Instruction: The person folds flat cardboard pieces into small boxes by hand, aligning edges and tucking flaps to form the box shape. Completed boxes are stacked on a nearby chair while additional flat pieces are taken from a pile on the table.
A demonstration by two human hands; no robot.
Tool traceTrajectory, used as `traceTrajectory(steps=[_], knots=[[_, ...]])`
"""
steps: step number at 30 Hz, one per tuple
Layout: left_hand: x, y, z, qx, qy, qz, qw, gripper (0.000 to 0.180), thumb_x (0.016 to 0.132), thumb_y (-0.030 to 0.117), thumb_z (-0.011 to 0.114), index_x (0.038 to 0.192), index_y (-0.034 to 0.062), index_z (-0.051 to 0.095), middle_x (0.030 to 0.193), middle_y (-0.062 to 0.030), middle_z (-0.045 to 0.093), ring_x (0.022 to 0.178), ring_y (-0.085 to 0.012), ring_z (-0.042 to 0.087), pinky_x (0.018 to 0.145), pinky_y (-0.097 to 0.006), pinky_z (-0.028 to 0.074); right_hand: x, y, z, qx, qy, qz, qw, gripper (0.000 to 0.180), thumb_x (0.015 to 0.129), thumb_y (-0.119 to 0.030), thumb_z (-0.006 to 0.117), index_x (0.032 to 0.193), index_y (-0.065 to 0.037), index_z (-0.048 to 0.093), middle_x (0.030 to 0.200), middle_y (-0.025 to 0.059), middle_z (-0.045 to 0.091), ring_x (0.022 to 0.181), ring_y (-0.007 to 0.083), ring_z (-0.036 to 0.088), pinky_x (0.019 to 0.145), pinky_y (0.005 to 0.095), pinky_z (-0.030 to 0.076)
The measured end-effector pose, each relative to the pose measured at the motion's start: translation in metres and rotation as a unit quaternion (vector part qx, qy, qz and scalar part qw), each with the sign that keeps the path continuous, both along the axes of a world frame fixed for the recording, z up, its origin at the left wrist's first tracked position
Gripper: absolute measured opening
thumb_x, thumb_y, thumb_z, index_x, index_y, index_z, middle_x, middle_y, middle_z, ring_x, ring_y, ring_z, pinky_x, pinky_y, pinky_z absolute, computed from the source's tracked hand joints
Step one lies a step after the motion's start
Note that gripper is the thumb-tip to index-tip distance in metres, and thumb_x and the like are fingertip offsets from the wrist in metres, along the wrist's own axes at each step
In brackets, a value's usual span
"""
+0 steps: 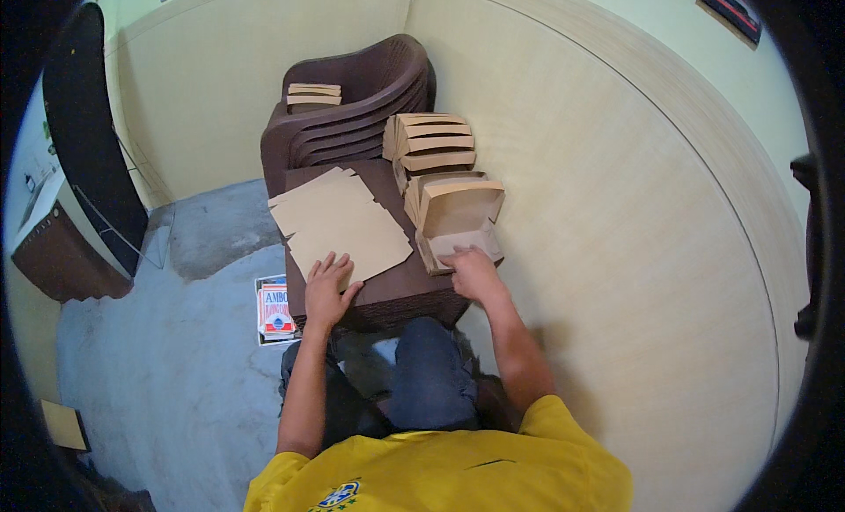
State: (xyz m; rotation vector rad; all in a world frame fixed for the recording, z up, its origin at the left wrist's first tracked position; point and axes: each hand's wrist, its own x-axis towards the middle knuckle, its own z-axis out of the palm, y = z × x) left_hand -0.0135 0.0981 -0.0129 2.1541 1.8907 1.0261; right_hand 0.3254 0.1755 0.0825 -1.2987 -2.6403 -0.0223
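My left hand [327,294] lies with fingers spread on the near edge of a flat cardboard box blank [343,221]. Notched tabs run along the blank's edges, and I cannot tell if it is one sheet or a stack. At the right, a folded cardboard box [459,208] stands with its lid raised and leaning back. My right hand [475,272] grips its near wall, fingers reaching over into the box and thumb low on the outside. Both blank and box rest on a dark brown woven-look table [387,287].
Several folded boxes [436,142] stand in a row behind the open one, along the beige wall [598,204]. Stacked brown chairs [352,125] hold more cardboard [314,94]. A printed pack [277,309] lies on the floor left of the table. A cabinet [75,239] stands far left.
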Motion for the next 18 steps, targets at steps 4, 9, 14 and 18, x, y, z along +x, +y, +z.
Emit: traceTrajectory(steps=[4, 9, 14, 18], knots=[[-0.001, 0.000, -0.005, 0.003, 0.073, -0.005, 0.997, 0.042, 0.107, 0.036, 0.063, 0.137, 0.0073, 0.072, 0.150, -0.0092, 0.067, 0.150, -0.0331, 0.051, 0.127, -0.056, 0.035, -0.066, -0.006, -0.009, 0.063, 0.163, 0.126, 0.976, 0.065, 0.086, -0.015, 0.075, 0.150, -0.013, 0.062, 0.151, 0.0154, 0.062, 0.147, 0.0428, 0.050, 0.124, 0.0587, 0.037], [-0.023, -0.005, -0.006, 0.009, 0.078, -0.059, 0.995, 0.034, 0.104, 0.026, 0.066, 0.131, 0.0071, 0.074, 0.142, -0.0080, 0.071, 0.139, -0.0304, 0.061, 0.121, -0.053, 0.044, -0.126, -0.013, -0.053, 0.086, 0.073, 0.131, 0.985, 0.053, 0.094, -0.025, 0.076, 0.143, -0.012, 0.066, 0.158, 0.0112, 0.056, 0.151, 0.0333, 0.045, 0.120, 0.0550, 0.038], [-0.027, -0.024, -0.004, 0.119, 0.087, -0.049, 0.988, 0.026, 0.100, 0.019, 0.068, 0.122, 0.0067, 0.074, 0.127, -0.0071, 0.075, 0.123, -0.0275, 0.067, 0.107, -0.049, 0.051, -0.132, -0.015, -0.078, 0.027, 0.097, 0.150, 0.984, 0.041, 0.099, -0.021, 0.071, 0.138, -0.013, 0.069, 0.141, 0.0102, 0.064, 0.137, 0.0305, 0.056, 0.113, 0.0510, 0.042], [-0.015, -0.030, 0.008, 0.060, 0.127, -0.012, 0.990, 0.023, 0.101, 0.018, 0.064, 0.120, 0.0079, 0.072, 0.119, -0.0061, 0.075, 0.114, -0.0278, 0.068, 0.098, -0.047, 0.052, -0.128, -0.012, -0.077, 0.028, 0.140, 0.180, 0.973, 0.033, 0.102, -0.027, 0.067, 0.130, -0.012, 0.074, 0.129, 0.0096, 0.067, 0.129, 0.0292, 0.059, 0.111, 0.0509, 0.041]])
